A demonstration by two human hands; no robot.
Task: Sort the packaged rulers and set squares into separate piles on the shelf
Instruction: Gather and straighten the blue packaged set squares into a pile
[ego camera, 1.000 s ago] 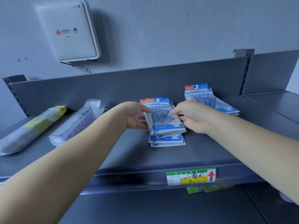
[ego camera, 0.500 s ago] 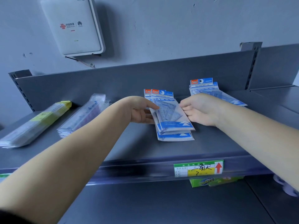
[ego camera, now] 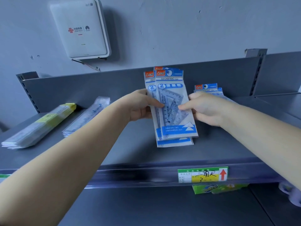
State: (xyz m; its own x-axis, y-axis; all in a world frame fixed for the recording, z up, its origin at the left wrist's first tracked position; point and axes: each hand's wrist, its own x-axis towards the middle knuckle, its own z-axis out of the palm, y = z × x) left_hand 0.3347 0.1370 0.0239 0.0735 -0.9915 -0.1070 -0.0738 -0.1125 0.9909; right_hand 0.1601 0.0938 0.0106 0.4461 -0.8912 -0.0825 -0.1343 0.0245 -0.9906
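Your left hand [ego camera: 143, 106] and right hand [ego camera: 203, 108] both grasp a bundle of set square packets [ego camera: 172, 105], one hand on each long edge, with a thumb pressed on the clear front from either side. The bundle is tilted up toward you, tops raised in front of the shelf's back panel; whether its lower ends touch the shelf [ego camera: 114, 144] you cannot tell from this view. The packets are fanned unevenly: one sticks out at the bottom, another shows behind on the left. The front packet reads "GEOMETRIC" and shows two clear triangles inside.

A second pile of set square packets [ego camera: 206, 89] lies flat on the shelf just behind your right hand, partly hidden by it. Two piles of ruler packets lie well to the left: a clear pile [ego camera: 88, 116] nearer your left forearm, and a yellow-labelled pile [ego camera: 40, 126] beyond it. A price label [ego camera: 202, 175] sits on the shelf's front edge. A white router [ego camera: 79, 29] is mounted on the wall above.
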